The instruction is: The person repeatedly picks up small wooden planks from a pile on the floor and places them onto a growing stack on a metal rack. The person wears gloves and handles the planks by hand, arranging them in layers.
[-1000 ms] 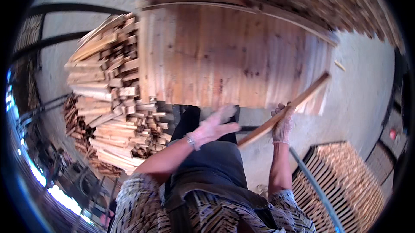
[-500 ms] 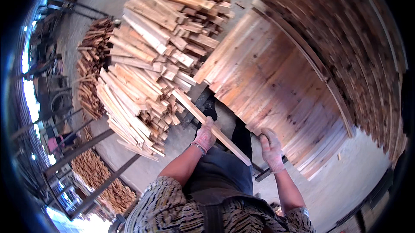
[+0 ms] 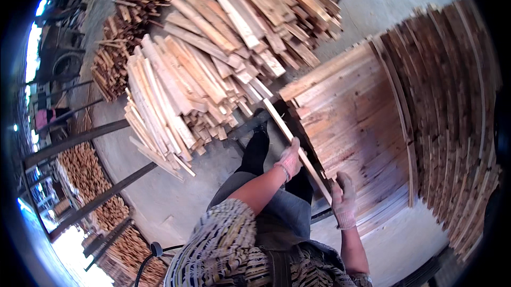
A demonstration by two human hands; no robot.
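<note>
My left hand (image 3: 290,160), in a pale knitted glove, is closed around a long, narrow wooden strip (image 3: 277,117). The strip slants from the wood pile down toward my right hand, beside the near-left edge of a panel of boards laid side by side (image 3: 354,127). My right hand (image 3: 345,202), also gloved, is at the panel's lower left edge by the strip's near end. Its thumb and fingers look apart; whether they touch the strip or panel is hard to see.
A big pile of pale cut strips (image 3: 213,63) lies ahead and left, with darker sticks (image 3: 128,31) behind it. Stacked dark boards (image 3: 442,111) stand right of the panel. Metal bars (image 3: 90,140) and another wood stack (image 3: 90,180) are at left.
My left hand has brought the strip rightward, close to the panel's edge and my right hand. The view has turned, so the piles and panel appear shifted.
</note>
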